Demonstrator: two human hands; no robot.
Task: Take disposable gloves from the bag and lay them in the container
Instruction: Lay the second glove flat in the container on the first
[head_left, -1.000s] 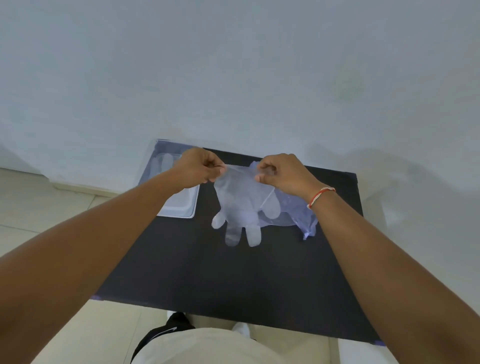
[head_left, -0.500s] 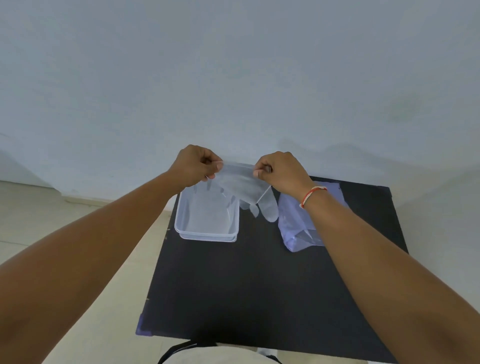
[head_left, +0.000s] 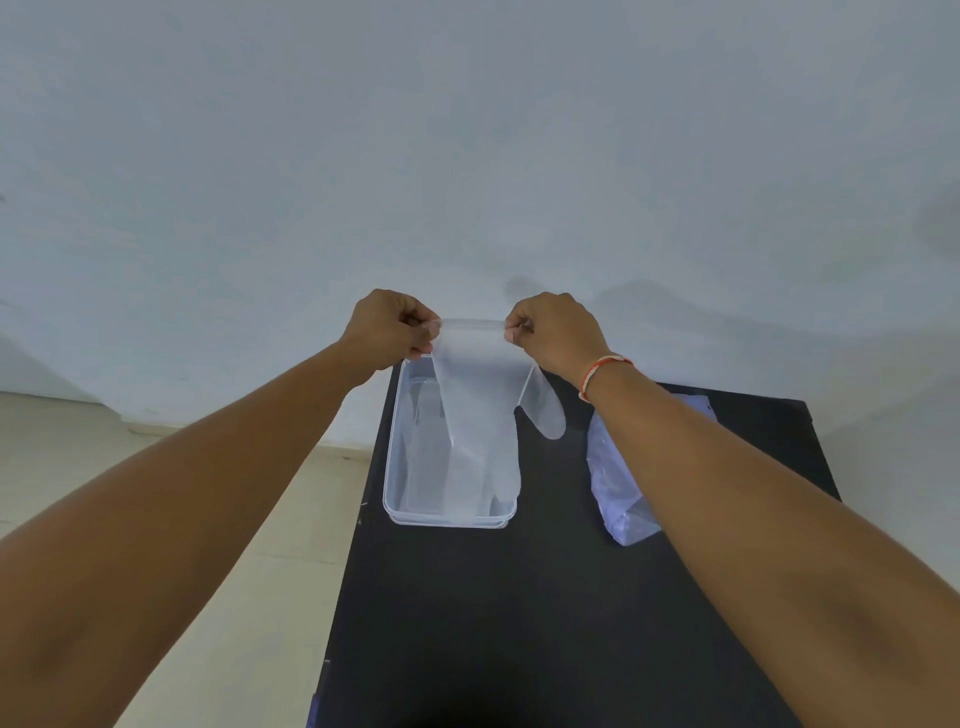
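Observation:
A clear disposable glove (head_left: 480, 410) hangs by its cuff between my two hands, stretched flat. My left hand (head_left: 389, 330) pinches the cuff's left corner and my right hand (head_left: 556, 332) pinches the right corner. The glove's fingers dangle down into the clear rectangular container (head_left: 397, 467) on the black table's far left; its thumb sticks out to the right past the container's rim. The pale bluish plastic bag (head_left: 615, 483) lies flat to the right of the container, partly hidden under my right forearm. What else lies in the container is hard to tell.
The black table (head_left: 519, 623) stands against a pale wall (head_left: 467, 156). Its left edge runs right beside the container, with beige floor (head_left: 208, 519) beyond. Bare black surface lies between me and the container.
Both hands carried the glove leftward from above the bag to over the container, and the glove now hangs straight with its fingers lowered inside. The camera view has shifted too.

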